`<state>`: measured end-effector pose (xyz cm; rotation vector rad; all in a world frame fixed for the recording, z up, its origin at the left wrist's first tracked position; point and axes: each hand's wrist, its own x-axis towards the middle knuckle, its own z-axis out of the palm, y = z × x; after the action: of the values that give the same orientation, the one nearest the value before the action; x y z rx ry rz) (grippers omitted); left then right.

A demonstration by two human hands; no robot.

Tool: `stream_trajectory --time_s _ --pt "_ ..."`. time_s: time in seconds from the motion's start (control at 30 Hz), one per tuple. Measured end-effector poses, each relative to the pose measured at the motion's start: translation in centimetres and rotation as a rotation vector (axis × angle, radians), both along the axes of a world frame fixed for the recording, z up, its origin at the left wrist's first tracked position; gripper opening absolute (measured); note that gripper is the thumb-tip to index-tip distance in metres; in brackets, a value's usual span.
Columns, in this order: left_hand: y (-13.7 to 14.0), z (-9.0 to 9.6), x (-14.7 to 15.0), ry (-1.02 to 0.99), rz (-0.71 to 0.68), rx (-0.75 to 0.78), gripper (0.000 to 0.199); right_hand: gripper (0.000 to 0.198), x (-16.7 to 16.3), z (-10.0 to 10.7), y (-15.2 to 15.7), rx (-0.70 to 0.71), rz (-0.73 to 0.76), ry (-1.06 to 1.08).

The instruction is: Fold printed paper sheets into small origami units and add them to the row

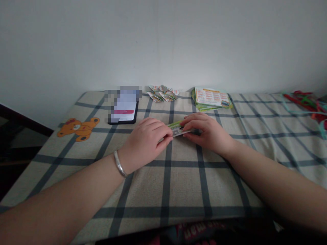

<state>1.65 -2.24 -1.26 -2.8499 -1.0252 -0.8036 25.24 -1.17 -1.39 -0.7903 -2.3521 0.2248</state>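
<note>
a printed card (pixel 176 130) lies at the middle of the scene, low over the cloth, green along its far side and pale along its near one. it looks like thin, glossy paper: very light, a bit springy, perhaps slippery, and likely to crease if pressed hard. its two ends seem the best places to hold, with a light pinch. the left hand (pixel 151 137) has its left end pinched between thumb and fingers; the right hand (pixel 207 132) grips the right end, thumb near, fingers far.

beyond them, near the wall (pixel 163 44), are folded paper pieces (pixel 162 94) and, to their right, a pile of printed cards (pixel 212 98). on the left lie a phone (pixel 127 105), screen lit, and a flat orange bear (pixel 78 128). red and green ribbons (pixel 304 102) sit at the far right. the checked cloth (pixel 145 190) is soft, wrinkled on the right; the wall is plain and pale, the room dim.
</note>
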Motion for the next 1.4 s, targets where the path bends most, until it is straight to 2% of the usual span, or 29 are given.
stream_trajectory --time_s 0.13,0.27,0.37,0.47,0.83,0.93,1.0,1.07,1.17,1.27,1.4 --pt "0.0 -0.1 0.0 -0.022 0.013 -0.021 0.007 0.001 -0.2 0.2 -0.2 0.046 -0.007 -0.008" --pt "-0.2 0.2 0.0 -0.070 -0.020 -0.021 0.004 0.009 -0.4 0.7 -1.1 0.194 -0.101 -0.170" --pt "-0.4 0.4 0.0 -0.079 -0.073 0.030 0.008 0.012 -0.6 0.9 -1.7 0.285 -0.114 -0.267" --pt "-0.4 0.5 0.0 -0.092 -0.107 0.093 0.009 0.014 -0.8 0.9 -1.9 0.301 -0.094 -0.261" --pt "-0.3 0.4 -0.2 -0.253 -0.080 -0.025 0.008 0.014 0.0 0.3 -0.3 0.068 -0.092 -0.013" --pt "-0.4 -0.1 -0.3 -0.343 -0.018 -0.060 0.006 0.009 0.0 0.4 -0.5 -0.007 -0.077 0.095" --pt "-0.4 -0.5 -0.4 -0.412 0.011 -0.084 0.015 0.004 -0.1 0.2 -0.7 -0.082 -0.097 0.147" --pt "-0.3 -0.8 -0.5 -0.444 -0.012 -0.107 0.033 0.002 -0.2 0.0 -0.8 -0.149 -0.133 0.188" --pt "-0.4 -0.8 -0.6 -0.354 -0.034 -0.093 0.050 0.003 -0.3 -0.5 -0.7 -0.227 -0.173 0.250" --pt "-0.5 -0.6 -0.5 -0.255 -0.002 -0.077 0.051 0.009 -0.4 -0.7 -0.6 -0.312 -0.220 0.284" --pt "-0.1 -0.5 -0.6 -0.235 0.053 -0.168 0.049 0.021 -0.5 -0.8 -0.6 -0.410 -0.266 0.235"
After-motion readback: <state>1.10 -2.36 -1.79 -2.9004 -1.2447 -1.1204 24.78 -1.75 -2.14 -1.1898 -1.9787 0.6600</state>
